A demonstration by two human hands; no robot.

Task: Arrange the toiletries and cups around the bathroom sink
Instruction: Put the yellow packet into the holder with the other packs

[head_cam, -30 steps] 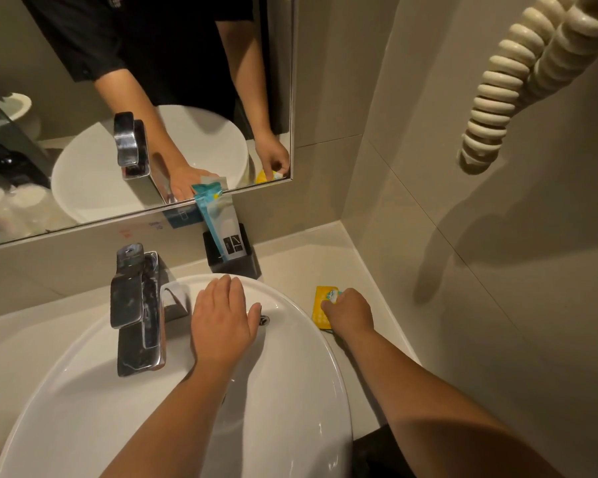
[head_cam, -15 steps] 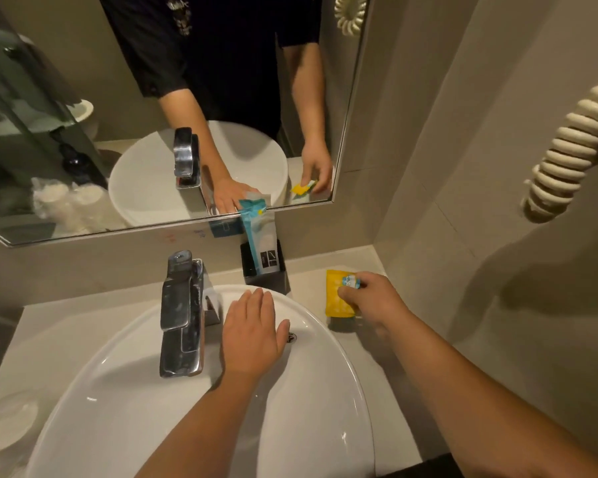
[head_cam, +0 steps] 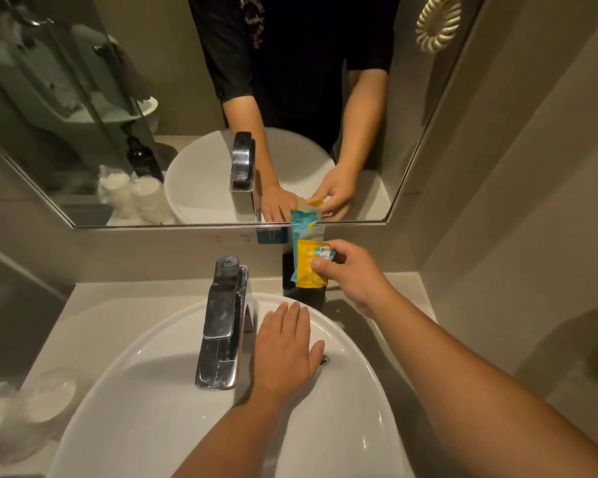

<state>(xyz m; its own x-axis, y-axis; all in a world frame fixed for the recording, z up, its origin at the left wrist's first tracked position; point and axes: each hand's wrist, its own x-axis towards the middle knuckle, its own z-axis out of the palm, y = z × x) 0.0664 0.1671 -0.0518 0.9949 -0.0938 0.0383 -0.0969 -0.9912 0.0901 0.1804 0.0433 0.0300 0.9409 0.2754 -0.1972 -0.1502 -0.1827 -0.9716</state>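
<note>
My right hand (head_cam: 353, 274) grips a yellow sachet (head_cam: 308, 269) by its top corner and holds it upright just above a black holder (head_cam: 304, 293) behind the sink. A teal and white sachet (head_cam: 302, 227) stands in that holder, right behind the yellow one. My left hand (head_cam: 285, 346) lies flat, fingers spread, on the back rim of the white sink (head_cam: 173, 401), next to the chrome tap (head_cam: 223, 322). Wrapped cups (head_cam: 25, 408) sit on the counter at the left edge, blurred.
The mirror (head_cam: 187, 150) above the counter reflects the sink, my arms, a dark bottle and wrapped cups. A tiled wall closes the right side, with a coiled cream cord (head_cam: 437, 25) hanging at top right. The beige counter (head_cam: 132, 305) runs behind the sink.
My right hand lifted the yellow sachet off the counter right of the sink and carried it up and left to the black holder. My left hand stayed on the sink rim.
</note>
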